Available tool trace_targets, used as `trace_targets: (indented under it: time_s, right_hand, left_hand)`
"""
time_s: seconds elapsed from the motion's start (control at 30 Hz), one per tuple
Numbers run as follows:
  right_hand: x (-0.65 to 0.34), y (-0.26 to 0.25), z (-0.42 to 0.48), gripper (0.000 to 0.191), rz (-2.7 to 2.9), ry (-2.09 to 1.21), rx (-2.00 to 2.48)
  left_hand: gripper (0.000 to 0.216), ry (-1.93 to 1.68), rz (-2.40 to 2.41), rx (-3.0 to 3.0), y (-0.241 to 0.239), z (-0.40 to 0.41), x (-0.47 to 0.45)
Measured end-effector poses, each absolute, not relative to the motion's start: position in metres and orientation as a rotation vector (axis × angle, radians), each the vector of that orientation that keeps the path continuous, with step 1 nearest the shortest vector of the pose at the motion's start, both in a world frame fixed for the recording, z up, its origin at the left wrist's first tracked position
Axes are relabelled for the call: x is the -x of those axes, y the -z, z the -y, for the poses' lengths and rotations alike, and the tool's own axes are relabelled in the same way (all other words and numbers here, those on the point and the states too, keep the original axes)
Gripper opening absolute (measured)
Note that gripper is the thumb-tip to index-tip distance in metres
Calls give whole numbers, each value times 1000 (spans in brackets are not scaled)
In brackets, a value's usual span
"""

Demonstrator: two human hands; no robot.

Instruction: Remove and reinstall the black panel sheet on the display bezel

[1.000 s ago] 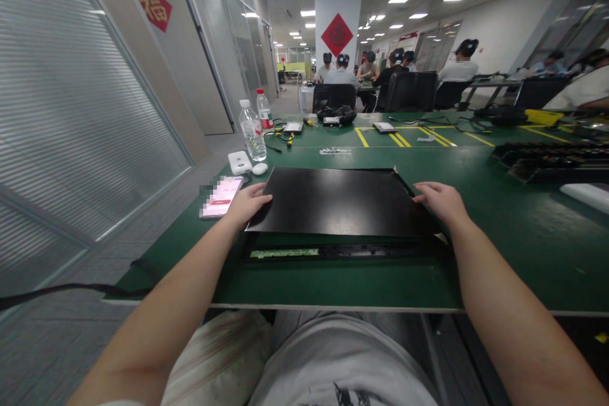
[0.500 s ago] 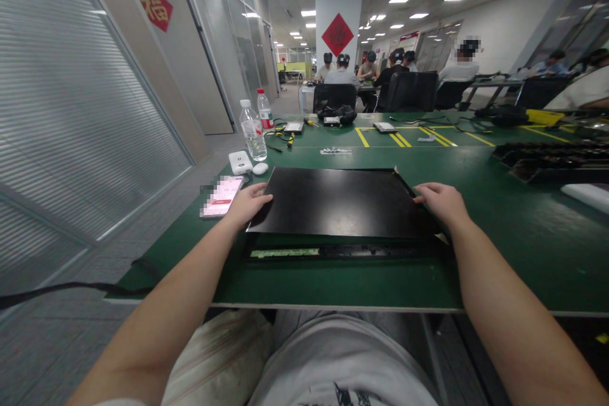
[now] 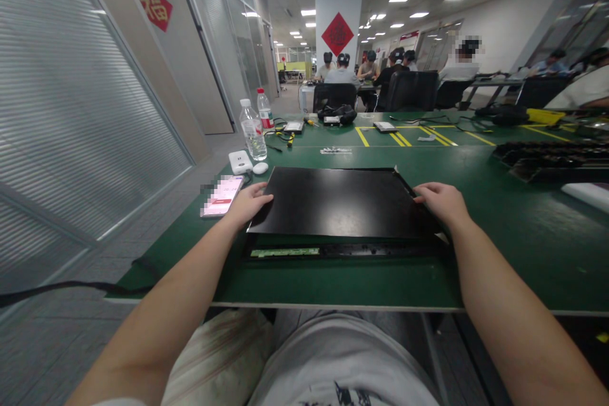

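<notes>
A glossy black screen panel (image 3: 333, 203) lies over a black frame (image 3: 380, 250), whose near strip shows below the panel's front edge. A narrow green circuit board (image 3: 284, 253) sits along the left part of that strip. My left hand (image 3: 250, 205) grips the panel's left edge, thumb on top and fingers partly hidden beneath. At the opposite side my right hand (image 3: 441, 203) pinches the panel's right edge, its fingers bent. A small pale tab (image 3: 441, 238) sticks out by the panel's near right corner.
Left of the panel are a phone (image 3: 222, 196), a white box-shaped device (image 3: 240, 163) and a water bottle (image 3: 253, 131). Small silvery pieces (image 3: 335, 151) lie beyond the panel. Dark stacked parts (image 3: 552, 158) stand at right on the green table (image 3: 514, 254). People sit farther back.
</notes>
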State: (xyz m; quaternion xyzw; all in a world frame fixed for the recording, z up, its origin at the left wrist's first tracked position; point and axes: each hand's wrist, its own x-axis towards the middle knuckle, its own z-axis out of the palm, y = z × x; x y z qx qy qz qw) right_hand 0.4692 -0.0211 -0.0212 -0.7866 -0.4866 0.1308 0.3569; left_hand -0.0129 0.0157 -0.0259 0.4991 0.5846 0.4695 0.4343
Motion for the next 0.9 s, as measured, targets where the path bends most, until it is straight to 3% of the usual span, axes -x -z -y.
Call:
trace_targets:
  time_s: [0.53,0.9]
  right_hand:
    - [-467,19,22,24,1255,-355,2057]
    - [-471,21,23,21,1305,-361,2060]
  left_hand:
    - [56,-1228,-1313,-1102,27,-17,10]
    - [67,-1229,-1353,-1071,24,-14,8]
